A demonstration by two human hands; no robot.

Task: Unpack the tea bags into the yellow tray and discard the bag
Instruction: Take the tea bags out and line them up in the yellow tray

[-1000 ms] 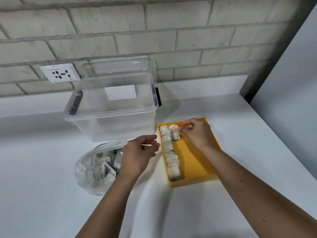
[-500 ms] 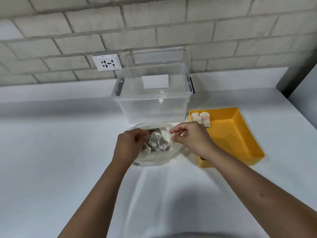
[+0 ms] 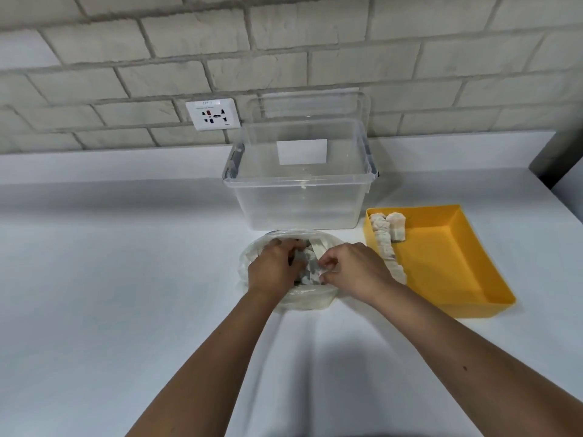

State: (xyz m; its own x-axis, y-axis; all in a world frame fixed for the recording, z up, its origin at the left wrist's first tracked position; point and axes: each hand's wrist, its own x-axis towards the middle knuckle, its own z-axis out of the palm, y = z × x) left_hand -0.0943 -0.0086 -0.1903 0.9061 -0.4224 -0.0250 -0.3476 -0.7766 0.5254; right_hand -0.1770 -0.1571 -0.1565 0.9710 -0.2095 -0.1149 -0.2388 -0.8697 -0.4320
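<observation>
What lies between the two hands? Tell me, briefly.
The head view shows tea bags heaped in the open plastic bag between the left hand and the right hand; both hands reach into the bag's mouth.

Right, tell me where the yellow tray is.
Head view: the yellow tray sits on the white counter, right of the plastic bag and just front-right of the clear storage box.

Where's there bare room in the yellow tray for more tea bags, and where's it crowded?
The yellow tray has bare floor from the row of tea bags along its left wall across to its right wall, nearer than the lone tea bag in the far-left corner. Crowded: the mouth of the plastic bag, where the left hand and right hand both work.
</observation>
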